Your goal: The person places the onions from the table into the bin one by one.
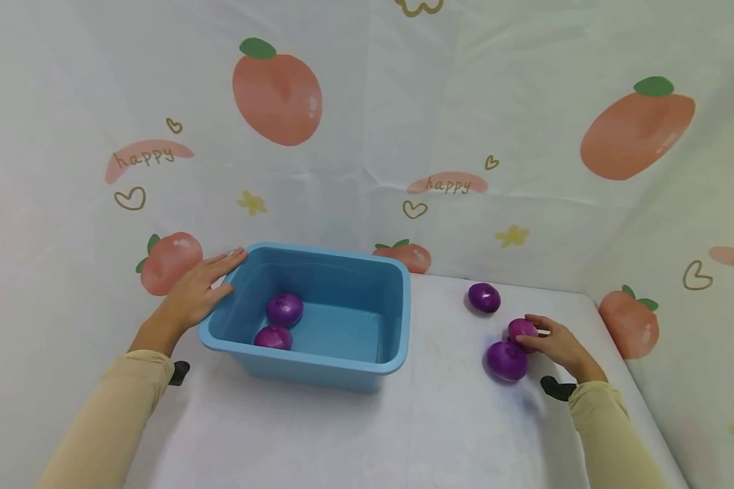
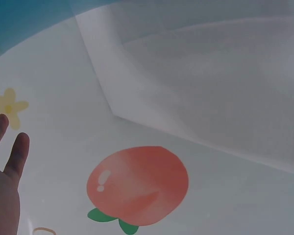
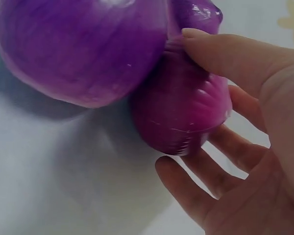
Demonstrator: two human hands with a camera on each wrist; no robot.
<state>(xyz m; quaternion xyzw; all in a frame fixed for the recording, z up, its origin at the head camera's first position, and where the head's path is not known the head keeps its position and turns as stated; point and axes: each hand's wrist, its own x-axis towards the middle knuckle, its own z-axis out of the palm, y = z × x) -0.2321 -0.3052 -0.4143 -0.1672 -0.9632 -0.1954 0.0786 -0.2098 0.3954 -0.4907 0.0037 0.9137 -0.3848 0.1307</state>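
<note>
At the right, my right hand (image 1: 559, 348) has its thumb and fingers around a pinkish-purple onion (image 3: 186, 105). A larger purple onion (image 1: 505, 363) sits against it on the near left side, and a darker purple onion (image 1: 484, 297) lies farther back. My left hand (image 1: 194, 291) rests its straight fingers on the left rim of a light blue plastic tub (image 1: 318, 363). Two purple onions, one behind (image 1: 285, 310) and one in front (image 1: 273, 337), lie in the left part of the tub. Only part of the left hand shows in the left wrist view.
A white cloth covers the table (image 1: 440, 421). Behind it and at the sides hangs a pale curtain (image 1: 355, 122) printed with orange fruit and hearts. Dark bands show at the left wrist (image 1: 180, 373) and the right wrist (image 1: 556, 389).
</note>
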